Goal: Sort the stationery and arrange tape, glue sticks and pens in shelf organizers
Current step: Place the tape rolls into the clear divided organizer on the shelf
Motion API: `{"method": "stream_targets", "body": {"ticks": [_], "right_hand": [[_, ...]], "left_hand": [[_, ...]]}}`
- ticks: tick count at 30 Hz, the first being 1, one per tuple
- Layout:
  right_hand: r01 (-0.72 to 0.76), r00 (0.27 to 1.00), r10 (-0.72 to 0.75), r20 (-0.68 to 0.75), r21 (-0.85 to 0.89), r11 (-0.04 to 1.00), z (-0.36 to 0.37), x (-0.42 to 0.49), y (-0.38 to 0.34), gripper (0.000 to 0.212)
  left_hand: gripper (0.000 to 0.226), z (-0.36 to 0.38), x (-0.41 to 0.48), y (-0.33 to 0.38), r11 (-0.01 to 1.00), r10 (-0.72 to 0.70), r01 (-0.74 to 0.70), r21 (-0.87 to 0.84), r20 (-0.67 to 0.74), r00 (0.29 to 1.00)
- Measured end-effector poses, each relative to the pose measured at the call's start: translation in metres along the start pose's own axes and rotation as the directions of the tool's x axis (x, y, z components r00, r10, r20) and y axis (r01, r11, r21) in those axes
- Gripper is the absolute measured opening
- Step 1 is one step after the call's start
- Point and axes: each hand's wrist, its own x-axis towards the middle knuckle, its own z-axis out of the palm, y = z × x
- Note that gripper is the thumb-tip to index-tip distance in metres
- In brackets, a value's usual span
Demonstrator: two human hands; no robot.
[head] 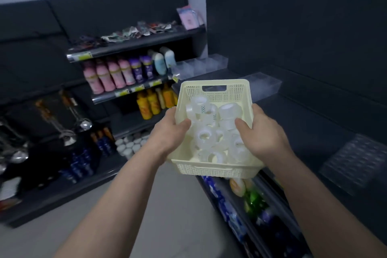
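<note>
Dark shelves [134,43] fill the corner of a shop, under a pale wall. On the left unit, pink bottles [109,77] stand in a row, with purple bottles [142,70] beside them, and orange bottles [152,100] are on the shelf below. Ladles [69,123] hang further left. On the dark shelf at the right, clear organizers [201,66] stand in a row near the corner, and one more clear box [263,86] lies just beside them toward the right.

Both hands hold a cream basket [215,168] in front of the body, above the edge of the right shelf. The left hand [170,130] grips the left wall of the basket, with the thumb curled over the rim to the inside. The right hand [266,132] grips the right wall in the same way, thumb inside. The other fingers of both hands are hidden behind the basket walls.

Inside the basket lie many rolls of clear tape [211,134], piled loosely on each other, some flat and some on their side. The basket is tilted a little, with its far end higher.

Below the basket, on a lower shelf, blue packets [217,192] and green packets [253,199] are visible, but they are blurred.
</note>
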Motion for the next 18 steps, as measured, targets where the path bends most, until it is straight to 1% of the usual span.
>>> {"method": "stream_targets", "body": {"ticks": [4, 8, 12, 15, 18], "right_hand": [[0.032, 0.998, -0.034, 0.046, 0.039, 0.999, 0.054, 0.048, -0.044, 0.037], [0.056, 0.997, -0.059, 0.054, 0.055, 0.997, 0.093, 0.101, -0.069, 0.036], [0.025, 0.999, -0.028, 0.037, 0.067, 0.997, 0.121, 0.172, -0.08, 0.038], [0.025, 1.0, -0.023, -0.018, 0.102, 0.994, 0.135, 0.231, -0.08, 0.032], [-0.049, 0.998, 0.052, -0.04, 0.087, 0.995, 0.142, 0.287, -0.079, 0.031]], "left_hand": [[0.041, -0.051, 0.054, -0.019, 0.996, -0.042, 0.045, 0.072, -0.035, 0.999], [0.041, -0.078, 0.114, -0.029, 0.993, -0.061, 0.065, 0.102, -0.042, 0.997], [0.04, -0.084, 0.189, -0.03, 0.994, -0.055, 0.056, 0.092, -0.02, 0.998], [0.04, -0.081, 0.255, -0.016, 0.994, -0.019, 0.018, 0.104, 0.011, 1.0], [0.039, -0.074, 0.323, 0.006, 0.986, 0.024, -0.034, 0.163, 0.065, 0.998]]}}
